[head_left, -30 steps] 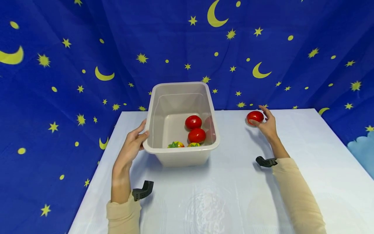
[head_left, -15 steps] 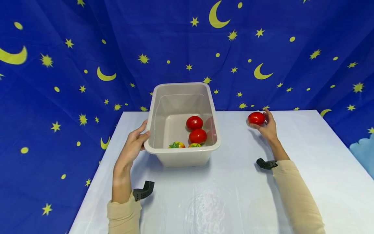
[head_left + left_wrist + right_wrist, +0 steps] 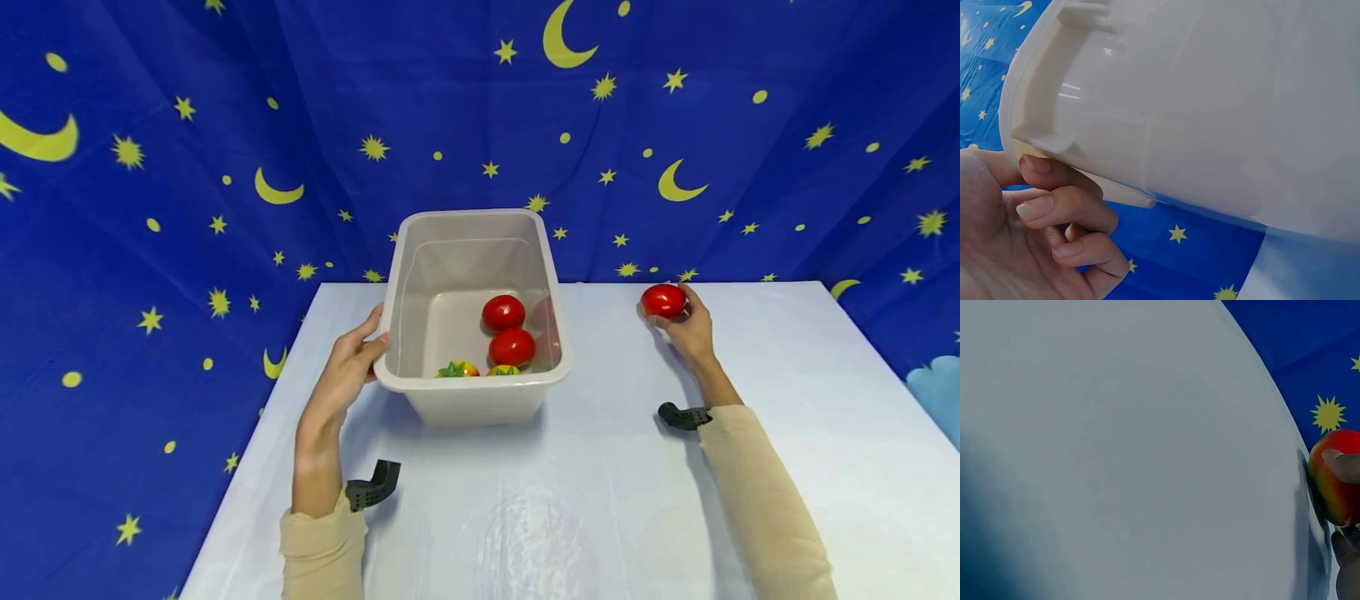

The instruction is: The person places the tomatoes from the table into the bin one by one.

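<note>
The left hand [image 3: 347, 371] is curled round the near left rim of the tub [image 3: 480, 398], fingers tucked under the lip [image 3: 1054, 206]. Farther back and to the right, the right hand [image 3: 690, 329] is closed round a red tomato [image 3: 663, 300], which rests on the tabletop [image 3: 600, 500] near the far edge, just ahead of the palm. The tub lies well apart to the left of the tomato, bare tabletop between them. Two tomatoes [image 3: 512, 347] and two yellow-green fruits [image 3: 457, 370] are seen inside the tub.
</note>
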Motion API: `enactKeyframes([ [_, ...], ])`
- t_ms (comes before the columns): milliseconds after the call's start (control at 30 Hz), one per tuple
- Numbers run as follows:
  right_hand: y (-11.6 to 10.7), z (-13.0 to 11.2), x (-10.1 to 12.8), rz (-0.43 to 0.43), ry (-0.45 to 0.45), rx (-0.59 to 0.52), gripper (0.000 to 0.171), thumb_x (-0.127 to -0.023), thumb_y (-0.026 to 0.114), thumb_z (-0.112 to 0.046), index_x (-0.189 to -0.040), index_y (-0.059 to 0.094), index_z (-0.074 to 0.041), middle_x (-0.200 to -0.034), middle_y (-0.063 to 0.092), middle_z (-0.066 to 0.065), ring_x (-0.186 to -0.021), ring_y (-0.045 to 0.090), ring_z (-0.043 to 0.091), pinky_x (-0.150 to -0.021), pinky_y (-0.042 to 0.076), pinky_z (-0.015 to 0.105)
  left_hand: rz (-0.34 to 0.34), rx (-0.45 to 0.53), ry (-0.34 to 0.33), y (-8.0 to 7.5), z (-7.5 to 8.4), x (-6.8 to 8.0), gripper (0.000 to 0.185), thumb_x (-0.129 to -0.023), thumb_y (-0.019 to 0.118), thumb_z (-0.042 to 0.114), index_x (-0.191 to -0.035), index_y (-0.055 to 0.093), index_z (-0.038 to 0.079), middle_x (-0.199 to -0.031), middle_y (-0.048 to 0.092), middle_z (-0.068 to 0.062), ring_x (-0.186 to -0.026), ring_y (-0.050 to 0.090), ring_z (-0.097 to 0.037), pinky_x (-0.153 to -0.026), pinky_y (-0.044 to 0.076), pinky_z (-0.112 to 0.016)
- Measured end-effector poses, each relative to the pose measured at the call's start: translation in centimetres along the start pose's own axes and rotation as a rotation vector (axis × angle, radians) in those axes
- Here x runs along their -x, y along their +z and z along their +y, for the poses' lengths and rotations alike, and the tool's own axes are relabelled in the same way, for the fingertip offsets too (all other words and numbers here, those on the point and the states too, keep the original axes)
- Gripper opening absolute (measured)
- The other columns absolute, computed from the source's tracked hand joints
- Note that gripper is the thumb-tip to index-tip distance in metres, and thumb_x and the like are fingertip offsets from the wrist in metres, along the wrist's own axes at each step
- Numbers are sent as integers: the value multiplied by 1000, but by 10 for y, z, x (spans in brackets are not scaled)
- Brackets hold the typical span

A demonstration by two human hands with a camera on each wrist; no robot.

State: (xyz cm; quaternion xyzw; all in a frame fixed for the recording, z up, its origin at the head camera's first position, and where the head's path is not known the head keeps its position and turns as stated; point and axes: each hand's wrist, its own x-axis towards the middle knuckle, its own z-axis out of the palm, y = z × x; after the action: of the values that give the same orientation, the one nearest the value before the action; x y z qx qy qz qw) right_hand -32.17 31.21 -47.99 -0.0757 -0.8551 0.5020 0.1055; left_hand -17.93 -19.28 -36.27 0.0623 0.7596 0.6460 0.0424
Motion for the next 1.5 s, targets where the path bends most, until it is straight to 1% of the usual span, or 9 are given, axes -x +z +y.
enactKeyframes([
  [200, -2, -2, -2, -10, 21, -18, 86, -84, 69, 5, -155, 22, -5, -156, 27, 23, -135, 40, 43, -111, 34, 52, -7, 16, 3, 1, 0, -1, 55, -106, 41, 16, -155, 21, 8, -85, 70, 10, -78, 64, -4, -69, 53, -22],
  [467, -5, -5, -1, 4, 76, -93, 85, -86, 66, 5, -156, 20, -8, -160, 22, 18, -141, 34, 39, -114, 31, 47, -10, 9, 13, -1, 0, -1, 55, -105, 42, 17, -155, 21, 8, -89, 71, 8, -78, 64, -4, -69, 53, -23],
  [633, -7, -10, -1, 17, 55, -137, 85, -86, 66, 6, -156, 21, -7, -159, 23, 18, -141, 34, 37, -114, 32, 44, -9, -4, 23, -2, 0, -1, 54, -106, 42, 18, -155, 22, 10, -100, 72, -2, -81, 65, -4, -70, 54, -23],
  [833, -9, -16, -1, 11, 41, -137, 86, -88, 68, 0, -156, 18, -7, -160, 21, 16, -143, 31, 36, -114, 31, 42, -1, -9, 12, -1, 0, -1, 54, -106, 41, 17, -155, 22, 8, -107, 71, -10, -84, 64, -3, -71, 53, -22],
  [1033, -8, -27, 1, 14, -11, -169, 84, -87, 69, 1, -155, 21, -4, -159, 24, 18, -142, 33, 36, -114, 32, 42, 0, -17, 6, -1, 0, -1, 54, -106, 41, 17, -155, 21, 8, -119, 65, -22, -87, 64, -3, -72, 53, -22],
  [1133, -6, -34, 0, 5, -32, -191, 84, -86, 69, 2, -155, 22, -3, -158, 25, 18, -141, 34, 36, -113, 34, 41, 0, -14, 7, -1, -1, -1, 54, -106, 41, 17, -155, 21, 9, -116, 67, -20, -86, 64, -4, -72, 53, -23],
  [1233, -3, -42, 0, -8, -54, -199, 84, -86, 69, 3, -155, 22, -3, -158, 25, 18, -141, 35, 35, -112, 35, 41, -3, -5, 12, -1, -1, -1, 54, -106, 41, 17, -155, 21, 10, -105, 71, -9, -84, 65, -5, -71, 53, -23],
  [1333, 0, -51, 2, -22, -84, -189, 84, -86, 69, 3, -155, 22, -4, -158, 26, 18, -141, 34, 35, -112, 34, 43, -6, -3, 18, -1, -1, -1, 55, -106, 42, 18, -156, 21, 11, -99, 72, -4, -81, 65, -5, -70, 53, -23],
  [1500, 6, -65, 6, -30, -135, -187, 84, -85, 71, 1, -154, 23, -2, -157, 28, 17, -141, 35, 34, -112, 35, 44, -6, -9, 16, -1, -1, -1, 54, -106, 42, 17, -156, 22, 11, -99, 72, -5, -80, 65, -5, -70, 54, -23],
])
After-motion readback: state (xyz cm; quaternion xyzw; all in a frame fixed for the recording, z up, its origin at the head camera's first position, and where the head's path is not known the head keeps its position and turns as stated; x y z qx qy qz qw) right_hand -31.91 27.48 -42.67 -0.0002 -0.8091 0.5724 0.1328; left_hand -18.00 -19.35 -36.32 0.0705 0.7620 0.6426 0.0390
